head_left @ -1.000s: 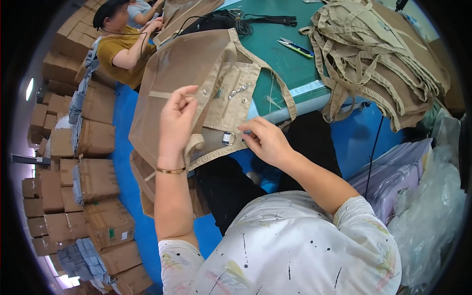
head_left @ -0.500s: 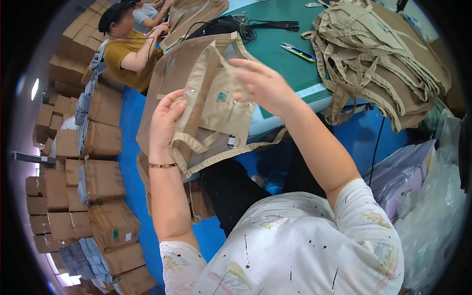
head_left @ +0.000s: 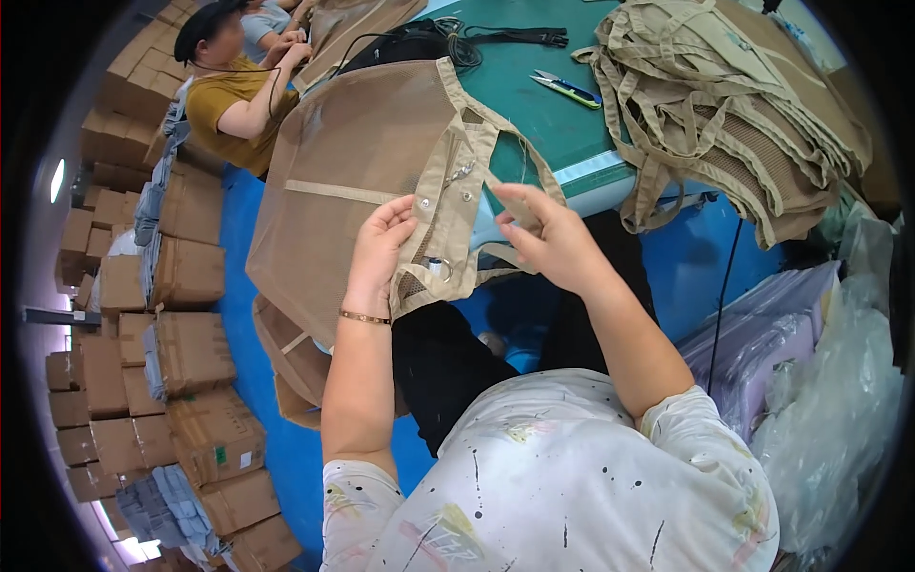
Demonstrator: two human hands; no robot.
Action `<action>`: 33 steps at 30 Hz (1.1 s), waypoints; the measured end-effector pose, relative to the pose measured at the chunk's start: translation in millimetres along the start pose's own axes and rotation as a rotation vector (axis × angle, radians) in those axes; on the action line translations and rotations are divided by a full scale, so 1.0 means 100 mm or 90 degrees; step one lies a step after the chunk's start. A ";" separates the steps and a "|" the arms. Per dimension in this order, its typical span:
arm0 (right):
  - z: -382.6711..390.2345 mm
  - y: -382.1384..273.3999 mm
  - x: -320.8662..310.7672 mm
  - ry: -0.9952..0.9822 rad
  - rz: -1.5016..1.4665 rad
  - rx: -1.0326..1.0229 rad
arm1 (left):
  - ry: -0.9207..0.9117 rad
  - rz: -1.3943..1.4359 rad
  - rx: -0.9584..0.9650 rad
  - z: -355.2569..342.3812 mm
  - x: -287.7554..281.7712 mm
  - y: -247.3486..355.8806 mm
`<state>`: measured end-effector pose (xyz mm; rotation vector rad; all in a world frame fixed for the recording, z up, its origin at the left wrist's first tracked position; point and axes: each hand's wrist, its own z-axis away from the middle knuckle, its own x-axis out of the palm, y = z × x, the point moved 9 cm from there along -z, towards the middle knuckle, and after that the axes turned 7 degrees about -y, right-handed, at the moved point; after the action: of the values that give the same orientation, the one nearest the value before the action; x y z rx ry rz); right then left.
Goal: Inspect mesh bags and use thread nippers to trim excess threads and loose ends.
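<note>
A tan mesh bag (head_left: 334, 229) with fabric trim spreads over the near left edge of the table and hangs toward my lap. My left hand (head_left: 379, 250) pinches its trimmed edge, thumb on top, beside a metal snap (head_left: 425, 203). A second snap (head_left: 467, 196) sits on the band to its right, and a metal ring (head_left: 440, 269) shows below. At the bag's right side my right hand (head_left: 560, 246) is closed, with a narrow tan strap (head_left: 511, 202) between thumb and fingers. The hand partly hides the strap's end.
Thread snips (head_left: 567, 89) lie on the green tabletop (head_left: 519, 124). Dark cords (head_left: 467, 48) are behind the bag. Similar tan bags (head_left: 724, 114) are heaped at right, above plastic-wrapped goods (head_left: 772, 334). A co-worker (head_left: 229, 105) sits at far left, near stacked cartons (head_left: 195, 353).
The bag's trimmed edges have been drawn together, and its inner patch is now covered. My left hand has moved right; my right hand has come lower, onto a strap.
</note>
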<state>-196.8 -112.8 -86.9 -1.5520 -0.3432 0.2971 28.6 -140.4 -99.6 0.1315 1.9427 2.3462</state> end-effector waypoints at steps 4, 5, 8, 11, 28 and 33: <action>0.11 -0.52 -0.34 0.117 0.226 -0.092 | 0.002 0.071 -0.003 0.03 -0.06 -0.02; 0.19 -0.71 -0.40 0.208 0.459 -0.147 | -0.005 0.082 0.002 0.04 -0.03 0.00; 0.21 -0.84 -0.35 0.297 0.629 -0.307 | 0.037 -0.004 -0.014 0.07 0.02 0.06; -0.03 -0.53 0.01 0.111 0.527 -0.189 | 0.030 -0.038 0.004 0.08 0.07 0.06; -0.69 -0.09 0.29 0.088 0.395 -0.075 | -0.036 0.348 0.047 0.07 -0.11 -0.04; -0.49 -0.33 0.46 0.182 0.535 -0.170 | 0.030 0.261 0.087 0.12 -0.19 -0.07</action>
<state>-136.3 -139.4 -52.2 -1.9146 0.5388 0.6869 48.9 -129.4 -104.3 0.5374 2.2824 2.4615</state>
